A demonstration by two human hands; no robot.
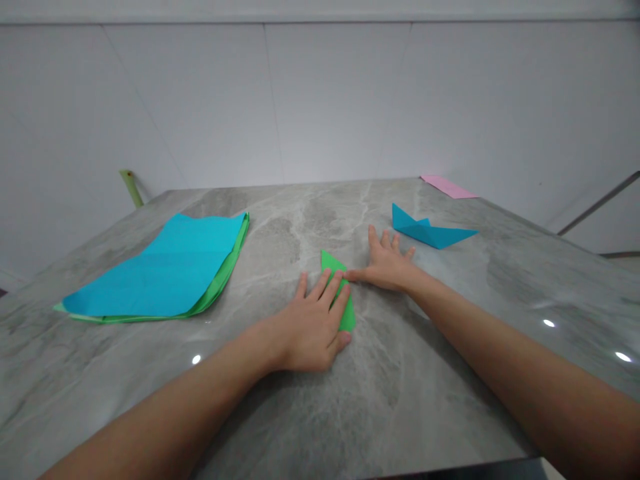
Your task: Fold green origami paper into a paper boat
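A small folded piece of green paper (348, 321) lies flat on the grey marbled table, its pointed top showing past my fingers. My left hand (315, 327) rests flat over it, fingers spread, covering its middle. With its thumb, my right hand (387, 263) touches the right edge of the green paper, and its other fingers are spread on the table and hold nothing. Just beyond the right fingertips sits a blue paper boat (433, 233). The part of the green paper under my left hand is hidden.
On the left lies a stack of blue and green paper sheets (165, 267). A pink sheet (447, 187) is at the far right corner. Against the white wall, past the table's back left edge, stands a light green object (131, 188). The table's front edge (460, 467) is near me.
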